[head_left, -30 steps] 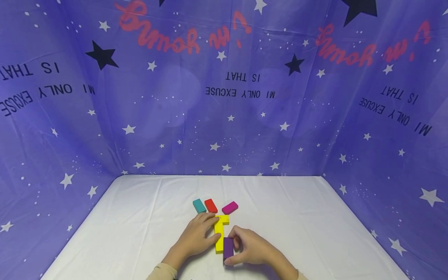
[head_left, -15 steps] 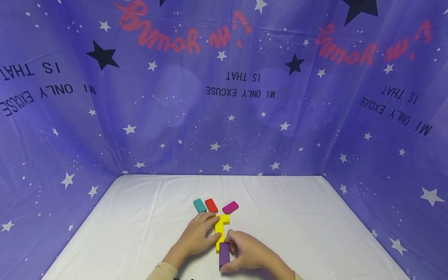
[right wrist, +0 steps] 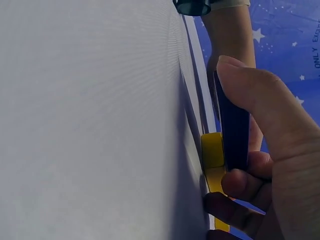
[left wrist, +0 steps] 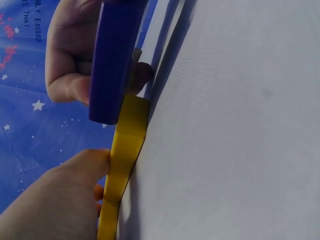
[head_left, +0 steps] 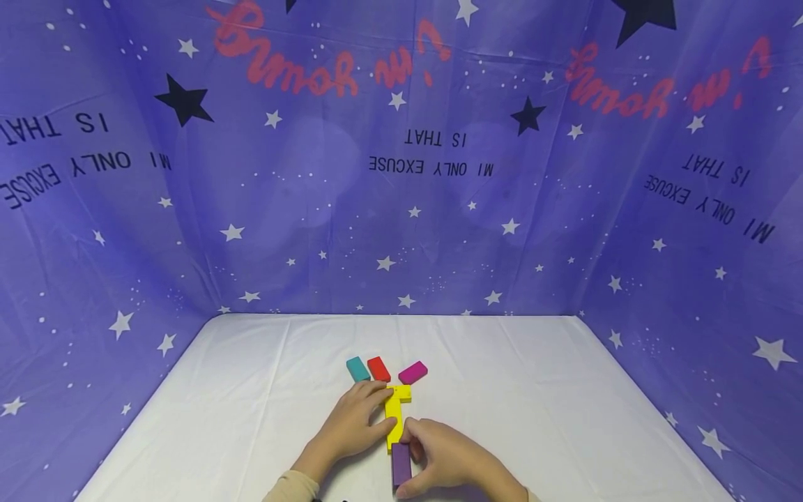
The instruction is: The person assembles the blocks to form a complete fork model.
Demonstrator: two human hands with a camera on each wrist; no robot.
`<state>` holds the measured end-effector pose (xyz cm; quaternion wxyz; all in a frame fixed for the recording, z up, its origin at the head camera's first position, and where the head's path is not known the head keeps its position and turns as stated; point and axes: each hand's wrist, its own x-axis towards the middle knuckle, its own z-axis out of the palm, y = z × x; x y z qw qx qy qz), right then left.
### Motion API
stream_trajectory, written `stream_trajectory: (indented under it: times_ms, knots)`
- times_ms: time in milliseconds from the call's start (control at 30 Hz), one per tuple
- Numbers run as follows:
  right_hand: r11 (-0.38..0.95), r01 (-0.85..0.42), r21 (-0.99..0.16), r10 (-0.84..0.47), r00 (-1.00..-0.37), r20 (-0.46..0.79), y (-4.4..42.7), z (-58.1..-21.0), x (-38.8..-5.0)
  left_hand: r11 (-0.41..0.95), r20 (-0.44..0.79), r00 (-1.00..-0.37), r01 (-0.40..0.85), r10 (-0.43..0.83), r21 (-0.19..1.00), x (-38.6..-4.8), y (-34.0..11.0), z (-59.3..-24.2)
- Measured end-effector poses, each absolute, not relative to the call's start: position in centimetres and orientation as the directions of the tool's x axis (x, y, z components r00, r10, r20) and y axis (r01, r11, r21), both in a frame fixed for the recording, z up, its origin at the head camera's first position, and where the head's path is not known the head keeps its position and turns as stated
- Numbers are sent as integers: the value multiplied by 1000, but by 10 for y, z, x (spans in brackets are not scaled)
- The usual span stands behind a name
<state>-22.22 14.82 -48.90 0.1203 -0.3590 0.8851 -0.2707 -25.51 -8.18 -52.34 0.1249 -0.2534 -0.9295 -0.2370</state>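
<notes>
My left hand (head_left: 353, 424) rests on the yellow blocks (head_left: 393, 411), its thumb touching the top of the long stretch and its fingers at the far end. These yellow pieces lie flat on the white cloth, with a short arm pointing right at the far end. A purple block (head_left: 401, 467) is pinched at its ends between the thumb and fingers of my right hand (head_left: 448, 454). In the left wrist view the purple block (left wrist: 112, 65) is raised off the cloth, one end over the near end of the yellow (left wrist: 127, 145). Whether they touch, I cannot tell.
Beyond the hands lie a teal block (head_left: 357, 369), a red block (head_left: 378, 369) and a magenta block (head_left: 413, 372). A white cloth (head_left: 533, 390) covers the table. Purple star-patterned curtains (head_left: 401, 209) enclose its back and sides.
My right hand has brought the purple block nearer to me and slightly left, from beside the yellow pieces to their near end. The left hand stays put.
</notes>
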Motion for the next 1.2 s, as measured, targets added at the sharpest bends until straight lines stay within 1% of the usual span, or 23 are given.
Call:
stream_trajectory:
  times_ms: [133,400,633,700,800,1000,1200]
  knots:
    - [601,-587,-542,-713,-700,-33,148,-486,-221,765,346,-844,524,409,374,-256,-81,-523]
    - [632,-581,-513,-694,-719,-43,146,-490,-221,770,337,-849,518,407,373,-256,-81,-523]
    - [587,-691,-421,-743,-667,59,146,-495,-220,767,330,-851,517,410,379,-256,-80,-523]
    - [583,-706,-402,-748,-659,72,146,-496,-220,768,332,-850,518,410,378,-256,-80,-523]
    - [591,-705,-391,-746,-662,65,146,-496,-220,767,333,-849,518,410,378,-256,-80,-523]
    - [619,-678,-397,-734,-679,13,145,-494,-220,768,332,-850,518,410,377,-255,-80,-522]
    - [575,-707,-411,-762,-646,46,148,-495,-220,765,339,-848,520,408,380,-254,-80,-521]
